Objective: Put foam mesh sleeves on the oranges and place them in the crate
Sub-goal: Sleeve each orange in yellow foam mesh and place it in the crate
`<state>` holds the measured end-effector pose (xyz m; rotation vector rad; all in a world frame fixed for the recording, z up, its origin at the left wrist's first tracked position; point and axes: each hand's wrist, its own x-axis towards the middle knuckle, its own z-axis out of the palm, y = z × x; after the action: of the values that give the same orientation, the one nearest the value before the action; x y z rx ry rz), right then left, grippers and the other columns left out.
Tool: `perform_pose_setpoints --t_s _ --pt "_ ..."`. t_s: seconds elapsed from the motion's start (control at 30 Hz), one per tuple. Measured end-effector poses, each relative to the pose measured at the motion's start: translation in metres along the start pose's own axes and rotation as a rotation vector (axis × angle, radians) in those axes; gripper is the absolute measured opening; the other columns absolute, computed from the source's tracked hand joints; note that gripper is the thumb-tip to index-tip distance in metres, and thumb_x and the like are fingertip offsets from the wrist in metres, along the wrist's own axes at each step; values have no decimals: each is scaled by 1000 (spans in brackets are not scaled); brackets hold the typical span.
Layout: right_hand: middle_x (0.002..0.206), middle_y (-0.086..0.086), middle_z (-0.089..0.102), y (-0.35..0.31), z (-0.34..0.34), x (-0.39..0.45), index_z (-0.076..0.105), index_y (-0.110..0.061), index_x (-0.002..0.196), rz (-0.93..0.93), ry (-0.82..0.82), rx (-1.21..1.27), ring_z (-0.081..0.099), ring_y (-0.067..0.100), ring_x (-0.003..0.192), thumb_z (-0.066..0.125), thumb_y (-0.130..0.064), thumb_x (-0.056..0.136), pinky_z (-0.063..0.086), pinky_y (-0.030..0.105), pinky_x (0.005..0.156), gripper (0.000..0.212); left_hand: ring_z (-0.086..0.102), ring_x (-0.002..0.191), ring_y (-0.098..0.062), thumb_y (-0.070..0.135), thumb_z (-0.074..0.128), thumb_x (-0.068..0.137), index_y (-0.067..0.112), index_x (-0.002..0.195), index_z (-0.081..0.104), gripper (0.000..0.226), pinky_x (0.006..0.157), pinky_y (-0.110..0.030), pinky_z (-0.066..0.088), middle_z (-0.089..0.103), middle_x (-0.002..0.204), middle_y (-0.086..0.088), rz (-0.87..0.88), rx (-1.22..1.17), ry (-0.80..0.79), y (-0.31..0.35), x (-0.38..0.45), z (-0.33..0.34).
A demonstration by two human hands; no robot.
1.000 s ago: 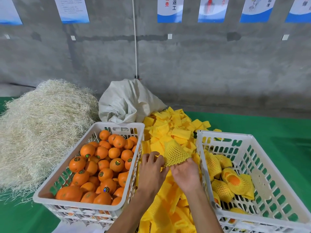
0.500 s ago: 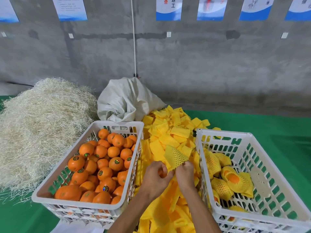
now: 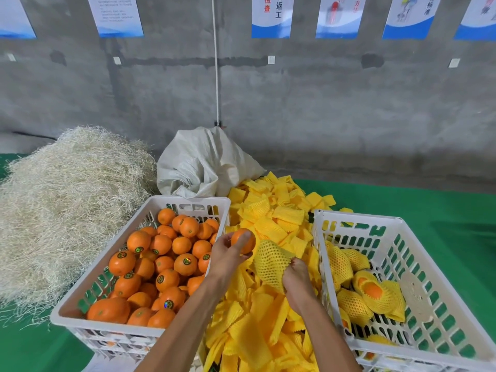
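Your left hand (image 3: 228, 253) is up over the middle of the green-covered counter (image 3: 429, 210), its grip curled round a bare round orange (image 3: 243, 240), thumb across the front of the fruit. At three o'clock from it, your right hand (image 3: 296, 277) pinches the lower edge of an open yellow foam mesh sleeve (image 3: 269, 261); the sleeve stands up from that grip with its mouth towards the orange, just beside it, but the fruit is not inside.

Both hands hang above the heap of flat yellow foam sleeves (image 3: 271, 218) that fills the gap between the two crates. At nine o'clock of the heap sits the white slotted plastic crate of bare oranges (image 3: 185, 204), many with small round stickers. At three o'clock is the second white slotted plastic crate (image 3: 357, 218), and in it lie several sleeved oranges (image 3: 375, 292), gathered along its near-left side.

Out at ten o'clock, a big pale mound of straw-like packing fibre (image 3: 69, 200). At twelve o'clock, behind the heap, a crumpled white woven sack (image 3: 201, 165) leans by the grey concrete wall (image 3: 322, 103), where blue-and-white posters (image 3: 271, 16) hang.
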<state>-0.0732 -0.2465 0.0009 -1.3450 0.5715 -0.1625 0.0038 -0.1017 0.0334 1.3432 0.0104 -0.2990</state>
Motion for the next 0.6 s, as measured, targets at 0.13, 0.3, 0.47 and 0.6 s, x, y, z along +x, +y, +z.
perform_pose_setpoints --t_s 0.13,0.3,0.47,0.6 --pt "116 3 71 -6 10 -8 58 -20 124 71 -29 79 70 21 103 73 -40 92 57 34 75 40 70 101 -14 29 83 87 25 110 66 30 71 -27 63 68 118 0 48 2 10 1 -3 6" --pt "122 2 62 -12 14 -17 31 -22 153 165 -93 168 65 14 100 65 -27 99 54 27 72 64 71 108 -20 36 80 88 23 112 68 30 81 -37 65 71 119 -4 35 -63 -2 0 -4 6" --pt "145 12 53 -3 16 -16 21 -20 159 155 -84 273 60 26 119 65 -19 98 49 40 101 76 75 95 -21 49 74 91 16 120 61 46 71 -38 65 72 111 -9 33 94 -12 2 -1 -1" --pt "135 6 58 -6 17 -19 35 -20 151 128 -134 224 64 17 107 67 -20 97 54 27 80 63 74 88 -31 53 71 90 13 111 57 48 67 -45 63 72 104 -18 100 208 -48 4 -1 -7"
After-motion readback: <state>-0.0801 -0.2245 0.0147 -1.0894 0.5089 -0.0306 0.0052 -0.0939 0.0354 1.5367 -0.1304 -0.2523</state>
